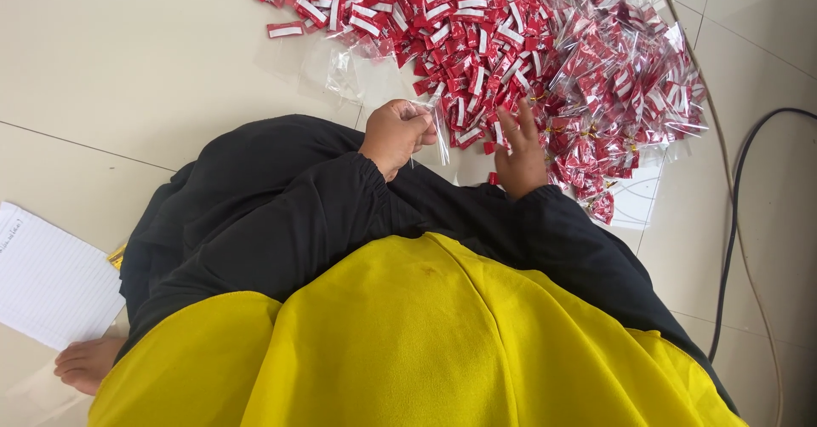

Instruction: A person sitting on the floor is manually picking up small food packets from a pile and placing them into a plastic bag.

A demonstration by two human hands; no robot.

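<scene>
A big heap of small red-and-white wrapped pieces (451, 14) lies on the pale tiled floor ahead of me. My left hand (397, 133) is closed on a small clear plastic bag (436, 125), held upright at the heap's near edge. To its right, my right hand (521, 153) rests on the loose pieces with its fingers spread, touching a few of them. Both arms wear black sleeves; a yellow cloth covers my front. At the right, a pile of filled clear bags (625, 74) holds more of the red pieces.
Empty clear bags (336, 65) lie left of the heap. A lined sheet of paper (51, 278) sits on the floor at far left, a bare foot (85, 363) below it. A black cable (732, 223) curves along the right side.
</scene>
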